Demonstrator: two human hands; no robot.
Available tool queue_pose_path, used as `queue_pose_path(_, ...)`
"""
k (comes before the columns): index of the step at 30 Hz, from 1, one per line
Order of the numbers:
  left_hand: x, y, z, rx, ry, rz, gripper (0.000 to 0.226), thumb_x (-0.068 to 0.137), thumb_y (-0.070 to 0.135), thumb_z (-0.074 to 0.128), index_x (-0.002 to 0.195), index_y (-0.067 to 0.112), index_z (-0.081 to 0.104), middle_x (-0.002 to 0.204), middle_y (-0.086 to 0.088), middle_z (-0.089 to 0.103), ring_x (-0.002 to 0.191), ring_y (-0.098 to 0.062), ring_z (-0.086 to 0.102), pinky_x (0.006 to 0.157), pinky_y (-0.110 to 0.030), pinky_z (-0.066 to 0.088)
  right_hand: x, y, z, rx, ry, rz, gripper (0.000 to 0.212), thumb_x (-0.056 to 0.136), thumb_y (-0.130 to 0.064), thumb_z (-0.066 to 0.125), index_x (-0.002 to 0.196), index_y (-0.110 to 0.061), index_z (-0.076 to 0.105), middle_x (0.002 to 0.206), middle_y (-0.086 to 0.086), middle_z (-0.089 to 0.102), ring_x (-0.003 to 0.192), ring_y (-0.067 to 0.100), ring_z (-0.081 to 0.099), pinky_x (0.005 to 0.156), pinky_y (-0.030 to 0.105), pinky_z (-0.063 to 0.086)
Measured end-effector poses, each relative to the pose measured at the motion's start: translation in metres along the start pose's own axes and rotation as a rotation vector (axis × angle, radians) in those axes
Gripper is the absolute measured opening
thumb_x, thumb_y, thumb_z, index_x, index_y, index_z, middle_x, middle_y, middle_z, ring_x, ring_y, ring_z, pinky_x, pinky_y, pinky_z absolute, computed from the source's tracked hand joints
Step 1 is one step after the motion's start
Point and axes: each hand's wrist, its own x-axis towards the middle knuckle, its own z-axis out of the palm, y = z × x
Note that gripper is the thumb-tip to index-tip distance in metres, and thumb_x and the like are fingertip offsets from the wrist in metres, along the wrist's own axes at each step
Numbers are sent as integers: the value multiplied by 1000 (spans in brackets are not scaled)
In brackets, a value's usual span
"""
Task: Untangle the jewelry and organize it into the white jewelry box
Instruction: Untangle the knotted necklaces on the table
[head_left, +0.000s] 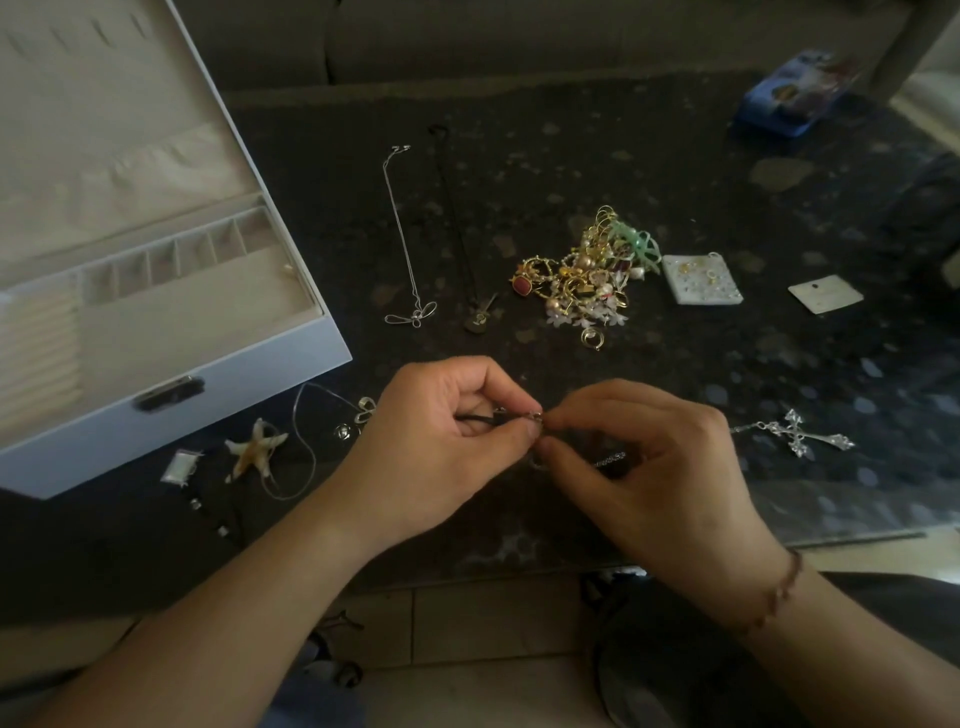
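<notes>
Both hands meet low and centre over the dark table (675, 171), and this is fiddly work: the left hand (441, 447) pinches a dark cord (480, 417) between thumb and forefinger, right at its small metal clasp (535, 415), while the right hand (649, 467) nips the other side of that clasp with its fingertips, a short beaded length (610, 460) trailing beneath it. The judgement here is patience: keep the grip close to the clasp, hold one side steady and work the other loose rather than tugging, because a pull would likely tighten any knot. The white jewelry box (171, 364) sits open at the left, its compartments seemingly all but bare, so most of the sorting looks undone. The tangled pile (582, 275) of gold and pearl pieces waits beyond the hands, well apart from them. Two necklaces already lie straight, a silver chain (400, 228) and a black cord necklace (457, 218), between box and pile. A cross pendant (797, 439) rests near right, a starfish pendant (257, 452) near left.
</notes>
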Motion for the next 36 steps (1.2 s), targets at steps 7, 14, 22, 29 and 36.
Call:
queue_pose_path(7,1,-2,-11,102,-64,-22,11,86,14,73,91,23,73,81,0,76,77,-28,73,75,-45,61,7,1,-6,127,-151,97,6,82,-28,73,83,-24,77,83,-16,69,79,8,68,69,23,53)
queue_pose_path(14,0,-4,-15,177,-115,-53,8,88,20,72,93,27,72,76,-5,72,67,-27,69,67,-48,59,10,-1,-9,529,-315,461,15,91,-25,64,80,-17,69,79,11,66,66,22,56,54,28,46)
queue_pose_path(22,2,-5,-17,165,-170,-55,10,92,19,66,97,23,73,94,10,75,92,-3,71,85,-27,58,17,-8,-14,756,-372,610,52,94,-45,40,82,4,55,71,8,61,61,13,58,52,26,41)
queue_pose_path(29,1,-4,-18,192,-197,-30,22,101,16,53,99,21,74,64,19,62,64,-1,57,66,-15,43,19,-6,-15,806,-230,591,39,89,-44,52,71,-10,58,74,8,63,68,21,58,53,28,44)
queue_pose_path(36,-1,-4,-17,207,-196,7,13,96,24,58,87,27,68,70,9,67,70,-8,64,74,-27,51,18,-7,-12,793,-194,544,24,83,-38,55,74,-21,67,90,10,72,78,21,65,65,32,49)
